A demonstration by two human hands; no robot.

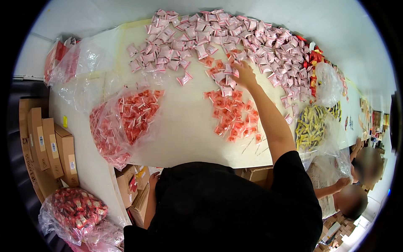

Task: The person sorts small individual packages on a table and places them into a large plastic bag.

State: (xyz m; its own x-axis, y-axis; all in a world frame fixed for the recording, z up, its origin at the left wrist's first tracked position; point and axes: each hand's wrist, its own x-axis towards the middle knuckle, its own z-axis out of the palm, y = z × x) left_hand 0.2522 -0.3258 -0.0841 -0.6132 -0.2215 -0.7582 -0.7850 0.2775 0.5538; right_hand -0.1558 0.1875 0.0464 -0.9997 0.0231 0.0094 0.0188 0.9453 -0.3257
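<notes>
My right hand (243,74) reaches across the table (185,126) into white-and-pink wrapped packets, its fingers bent over one at the near edge of a large pile (201,34). Whether it grips that packet is not clear. Under and below the hand lie red clear-wrapped packets (233,113), partly mixed with the pale ones. My left hand (154,179) is low at the table's near edge, beside cardboard boxes; its fingers are partly hidden. Left of centre, an open clear plastic bag (126,126) is full of red packets.
On the right stand a bag of yellow packets (311,126) and a bunched clear bag (328,85). Cardboard boxes (50,148) and a bag of dark red packets (77,209) are at left. Two other people (351,198) are at the right, one with a forearm near the table.
</notes>
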